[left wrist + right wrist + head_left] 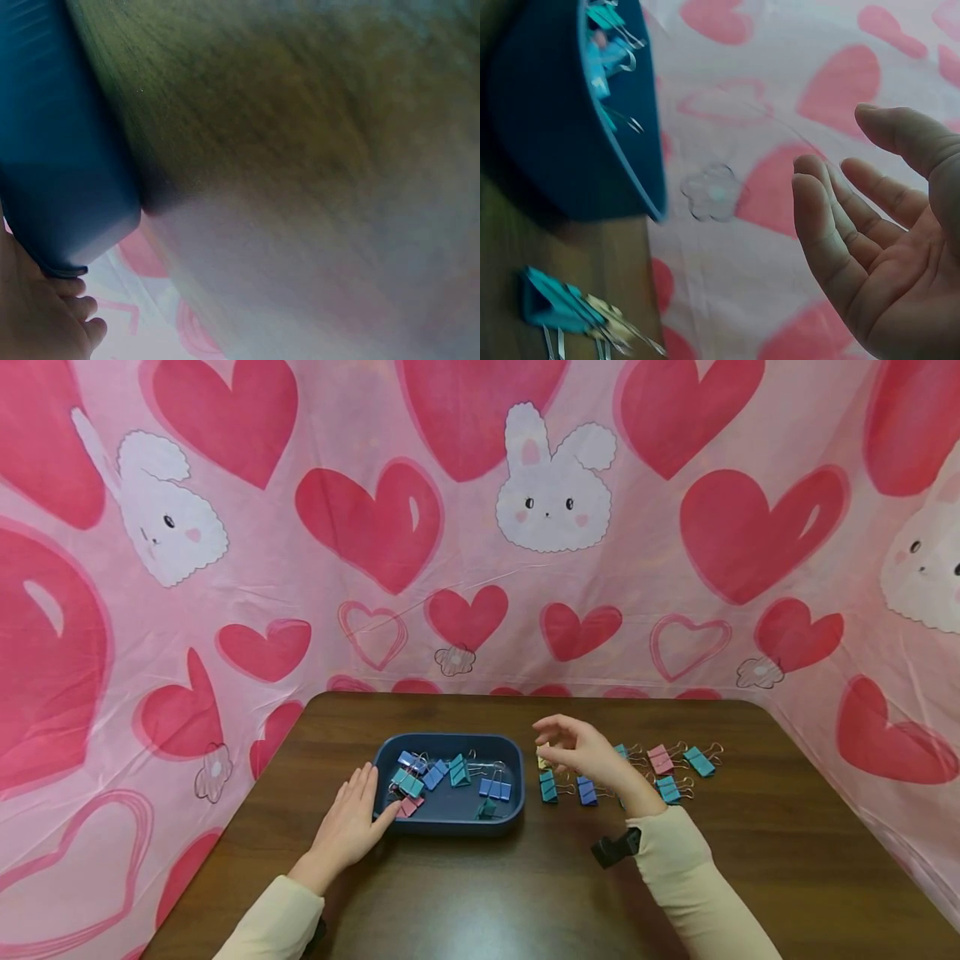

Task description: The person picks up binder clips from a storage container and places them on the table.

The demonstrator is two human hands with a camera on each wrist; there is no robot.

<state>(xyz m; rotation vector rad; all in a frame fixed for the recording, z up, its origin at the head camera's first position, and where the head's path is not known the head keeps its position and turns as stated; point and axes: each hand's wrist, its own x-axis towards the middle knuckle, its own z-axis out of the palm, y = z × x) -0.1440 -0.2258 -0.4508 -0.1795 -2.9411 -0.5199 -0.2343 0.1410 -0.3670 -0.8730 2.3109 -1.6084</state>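
A dark blue plastic tray holds several binder clips in blue, teal and pink, among them a blue binder clip at its right. My left hand rests along the tray's left side, fingers straight and thumb at the near left corner. To the right of the tray, my right hand hovers over binder clips on the table, its fingers loosely bent around nothing. Partly behind its fingertips is a yellow binder clip; a teal binder clip lies nearer. The right wrist view shows the palm bare.
More binder clips lie in loose rows to the right, including a pink binder clip and a teal binder clip at the far end. The brown wooden table meets a pink heart-patterned cloth at the back and sides.
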